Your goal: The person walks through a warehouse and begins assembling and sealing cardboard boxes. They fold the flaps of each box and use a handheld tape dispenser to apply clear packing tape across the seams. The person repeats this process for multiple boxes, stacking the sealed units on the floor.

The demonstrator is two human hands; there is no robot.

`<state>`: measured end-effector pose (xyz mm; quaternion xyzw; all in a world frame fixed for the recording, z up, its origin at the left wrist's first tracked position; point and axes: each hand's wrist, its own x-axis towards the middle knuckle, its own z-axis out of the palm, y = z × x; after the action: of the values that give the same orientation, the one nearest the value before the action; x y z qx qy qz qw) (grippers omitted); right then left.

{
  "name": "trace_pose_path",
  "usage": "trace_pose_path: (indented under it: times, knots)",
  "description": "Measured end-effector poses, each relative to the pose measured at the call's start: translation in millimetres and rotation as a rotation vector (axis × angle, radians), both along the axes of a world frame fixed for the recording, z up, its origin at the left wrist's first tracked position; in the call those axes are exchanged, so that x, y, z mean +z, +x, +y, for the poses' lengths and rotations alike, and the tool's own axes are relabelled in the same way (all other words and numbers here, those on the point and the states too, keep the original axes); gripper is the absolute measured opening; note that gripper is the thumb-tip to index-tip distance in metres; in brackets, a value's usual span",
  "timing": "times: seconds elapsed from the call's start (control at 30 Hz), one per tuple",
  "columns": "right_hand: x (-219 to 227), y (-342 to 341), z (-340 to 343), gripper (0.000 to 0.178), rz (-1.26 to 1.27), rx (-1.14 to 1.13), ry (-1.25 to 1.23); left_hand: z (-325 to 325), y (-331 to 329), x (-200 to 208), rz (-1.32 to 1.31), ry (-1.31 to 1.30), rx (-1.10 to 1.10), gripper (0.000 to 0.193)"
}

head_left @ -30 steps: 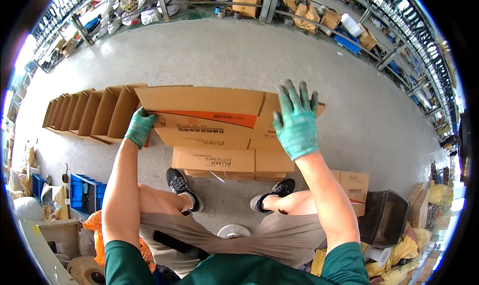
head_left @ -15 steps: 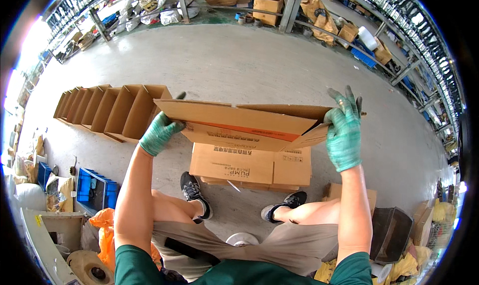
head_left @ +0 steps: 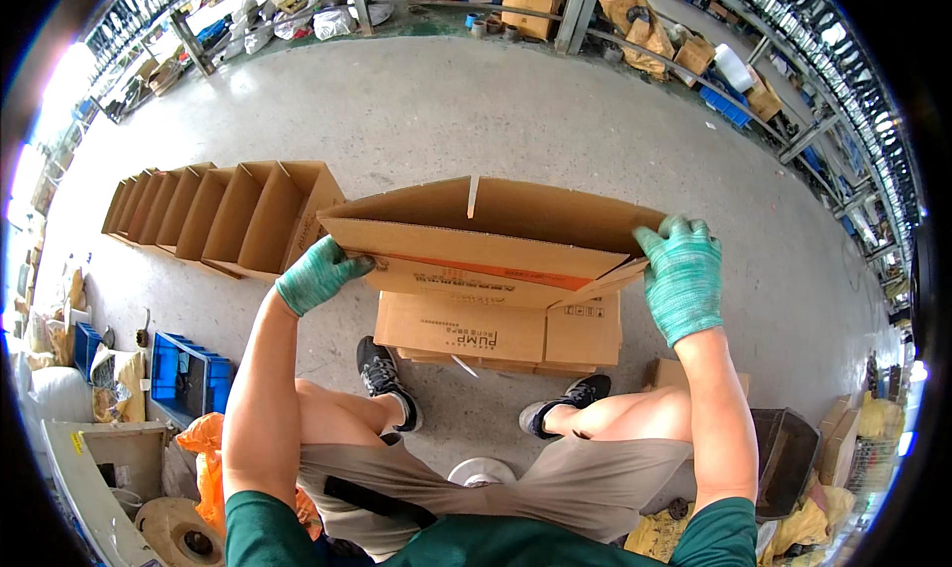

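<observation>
Left hand (head_left: 321, 273), right hand (head_left: 684, 275); carton (head_left: 476, 253) held between.

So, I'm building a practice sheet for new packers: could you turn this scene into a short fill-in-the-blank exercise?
1. The left hand and the right hand wear gloves coloured ____.
2. The hands are at opposite ends of a carton whose printed band is coloured ____.
3. A row of open cartons stands on the floor to the person's ____.

Missing words: green; orange; left.
</observation>
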<state>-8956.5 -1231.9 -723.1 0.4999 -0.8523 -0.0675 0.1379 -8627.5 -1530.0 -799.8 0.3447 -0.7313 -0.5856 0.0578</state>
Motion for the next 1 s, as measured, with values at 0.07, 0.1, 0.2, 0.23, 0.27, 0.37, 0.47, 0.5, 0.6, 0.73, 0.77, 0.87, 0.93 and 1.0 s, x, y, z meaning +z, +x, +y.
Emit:
trace_pose_path:
  times: [0.07,0.1,0.2,0.23,0.27,0.37,0.47,0.5,0.6,0.73,0.77,0.87,0.93,1.0]
  knots:
    - [-2.9,-9.3,10.1,0.026,-0.038,0.127,-0.045,2.4,-3.4,3.6,0.004,0.004,0.0,0.04]
    - [-4.6,-15.6,15.7,0.02,-0.057,0.19,-0.068,3.6,-5.2,4.3,0.006,0.006,0.0,0.041]
    - [14.3,-20.1,8.6,0.011,-0.108,0.457,-0.248,0.7,-0.9,-13.5,0.155,0.001,-0.065,0.049]
    - [26.2,-18.5,7.3,0.011,-0.143,0.513,-0.263,4.3,-3.8,-8.7,0.105,-0.106,-0.165,0.056]
    - [34.1,-17.6,7.4,0.012,-0.14,0.538,-0.177,8.2,-6.9,-3.9,0.055,-0.214,-0.266,0.063]
    - [21.0,-22.3,0.7,0.015,-0.28,0.607,-0.04,33.4,-23.4,10.6,0.217,-0.26,-0.222,0.1]
    - [-22.2,-39.6,-7.3,0.017,-0.423,0.737,-0.158,40.9,-39.6,15.8,0.405,-0.449,-0.236,0.123]
    - [-36.8,-38.3,-6.6,0.018,-0.502,0.651,-0.312,39.4,-39.8,15.6,0.379,-0.551,-0.263,0.123]
    - [-81.8,-44.4,5.0,0.024,-0.56,0.304,-0.62,42.6,-51.6,9.2,0.394,-0.816,-0.374,0.111]
    - [-99.9,-45.0,9.8,0.02,-0.714,0.362,-0.618,49.3,-66.4,19.9,0.421,-0.697,-0.522,0.096]
    - [-101.2,-46.3,12.2,0.02,-0.824,0.337,-0.659,48.5,-67.0,14.4,0.383,-0.626,-0.537,0.093]
    - [-92.0,-48.4,16.5,0.019,-1.207,0.201,-0.765,33.3,-68.3,-10.8,0.325,-0.525,-0.503,0.076]
    - [-87.0,-61.7,25.8,0.023,-1.538,0.021,-0.876,48.2,-73.4,-25.2,0.313,-0.272,-0.213,0.066]
    - [-88.3,-85.6,31.1,0.038,-1.677,-0.14,-1.049,55.1,-85.3,-29.1,0.31,-0.44,-0.06,0.064]
